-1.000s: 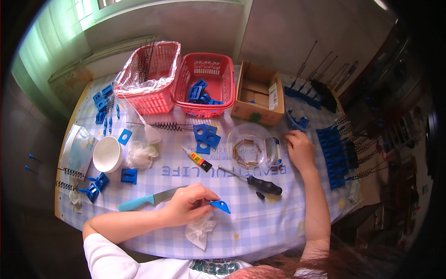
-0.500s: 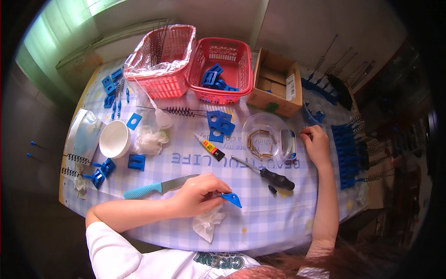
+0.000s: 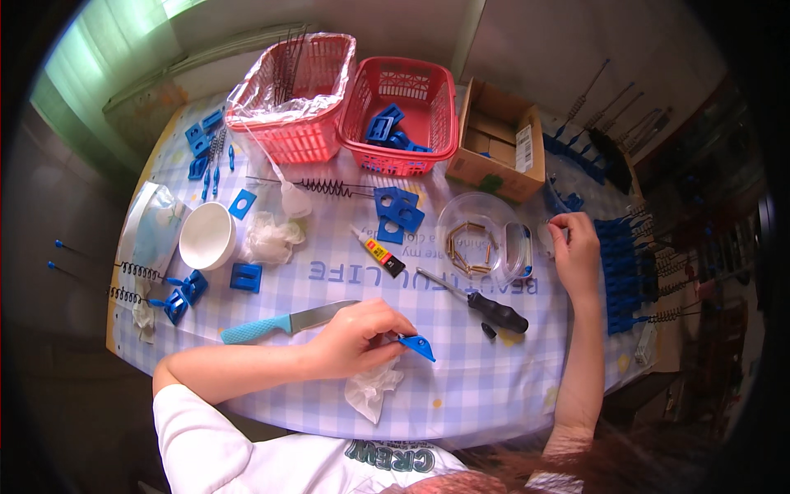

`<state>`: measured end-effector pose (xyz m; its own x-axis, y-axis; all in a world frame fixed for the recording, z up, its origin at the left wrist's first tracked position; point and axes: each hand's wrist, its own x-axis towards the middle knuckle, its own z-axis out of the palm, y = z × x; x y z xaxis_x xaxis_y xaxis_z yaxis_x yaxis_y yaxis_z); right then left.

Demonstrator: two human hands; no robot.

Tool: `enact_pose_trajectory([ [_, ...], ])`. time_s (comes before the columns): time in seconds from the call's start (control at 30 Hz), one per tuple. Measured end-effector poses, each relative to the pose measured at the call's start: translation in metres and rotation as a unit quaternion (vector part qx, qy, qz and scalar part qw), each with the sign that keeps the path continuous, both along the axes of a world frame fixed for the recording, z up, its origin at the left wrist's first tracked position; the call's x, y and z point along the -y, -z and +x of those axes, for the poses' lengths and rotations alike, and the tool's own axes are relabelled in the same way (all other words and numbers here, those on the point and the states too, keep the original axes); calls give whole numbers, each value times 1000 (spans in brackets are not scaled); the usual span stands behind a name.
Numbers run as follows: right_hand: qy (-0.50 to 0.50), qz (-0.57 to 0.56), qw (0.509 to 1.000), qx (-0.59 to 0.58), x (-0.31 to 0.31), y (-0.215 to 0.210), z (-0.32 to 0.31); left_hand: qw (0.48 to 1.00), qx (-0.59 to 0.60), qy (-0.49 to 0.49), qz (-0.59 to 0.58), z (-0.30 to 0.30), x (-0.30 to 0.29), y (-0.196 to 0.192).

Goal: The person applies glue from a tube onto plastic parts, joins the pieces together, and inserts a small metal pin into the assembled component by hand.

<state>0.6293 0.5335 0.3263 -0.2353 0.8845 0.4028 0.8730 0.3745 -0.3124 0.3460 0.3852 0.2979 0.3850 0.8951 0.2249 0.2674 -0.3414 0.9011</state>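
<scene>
The left hand (image 3: 355,336) pinches a small blue plastic piece (image 3: 418,346) at its fingertips, the piece jutting right of the fingers, just above a crumpled white tissue (image 3: 372,387) near the table's near edge. A teal-handled knife (image 3: 284,323) lies just left. The right hand (image 3: 574,251), fingers curled, touches the far-right rim of a clear plastic container (image 3: 485,243); whether it grips anything I cannot tell.

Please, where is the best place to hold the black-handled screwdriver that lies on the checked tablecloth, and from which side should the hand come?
Probably grip the black-handled screwdriver by its thick black handle, at the end nearer the right hand. The thin metal shaft points up-left toward the small glue tube, so it offers little to hold. It lies flat with bare cloth around the handle; come from above, fingers across the handle.
</scene>
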Motion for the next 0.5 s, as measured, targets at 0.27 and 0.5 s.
enact_pose_trajectory([
  [0.27,-418,-129,889,-136,90,-16,-75,1000,-8,-12,11,4,1,4],
  [0.5,-440,-136,878,-131,93,2,-81,999,-25,-11,26,3,0,3],
])
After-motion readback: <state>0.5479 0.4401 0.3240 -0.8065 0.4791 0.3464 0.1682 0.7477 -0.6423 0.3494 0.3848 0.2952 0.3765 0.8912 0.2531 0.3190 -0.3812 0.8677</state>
